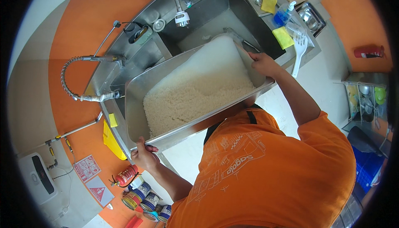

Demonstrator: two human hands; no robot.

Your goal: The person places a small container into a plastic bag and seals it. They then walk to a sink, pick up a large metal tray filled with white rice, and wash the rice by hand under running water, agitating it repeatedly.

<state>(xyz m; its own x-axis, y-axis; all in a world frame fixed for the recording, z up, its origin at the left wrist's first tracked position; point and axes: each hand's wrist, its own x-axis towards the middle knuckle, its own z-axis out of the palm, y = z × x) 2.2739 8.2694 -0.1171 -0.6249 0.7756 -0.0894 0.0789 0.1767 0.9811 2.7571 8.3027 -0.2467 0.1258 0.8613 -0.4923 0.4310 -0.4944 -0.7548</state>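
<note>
A large rectangular stainless steel pan [199, 134] is tilted over a steel sink [215, 12]. Wet white rice grains [190, 100] lie in it, with cloudy water [215, 53] gathered towards its far right corner. My left hand [146, 156] grips the near left corner of the pan, thumb on the rim. The right side of the rim is in my right hand [265, 64]. Beyond the pan hangs a sprayer faucet head [182, 19]. A metal utensil [249, 44] lies partly hidden at the pan's far right corner. Fingers under the pan are hidden.
A blue soap pump bottle [282, 16], yellow sponges [283, 37] and a white slotted spatula [300, 51] sit on the right sink ledge. A spring-hose faucet [64, 72] arches at left. Below it are a fire extinguisher [126, 175] and several cans [149, 201].
</note>
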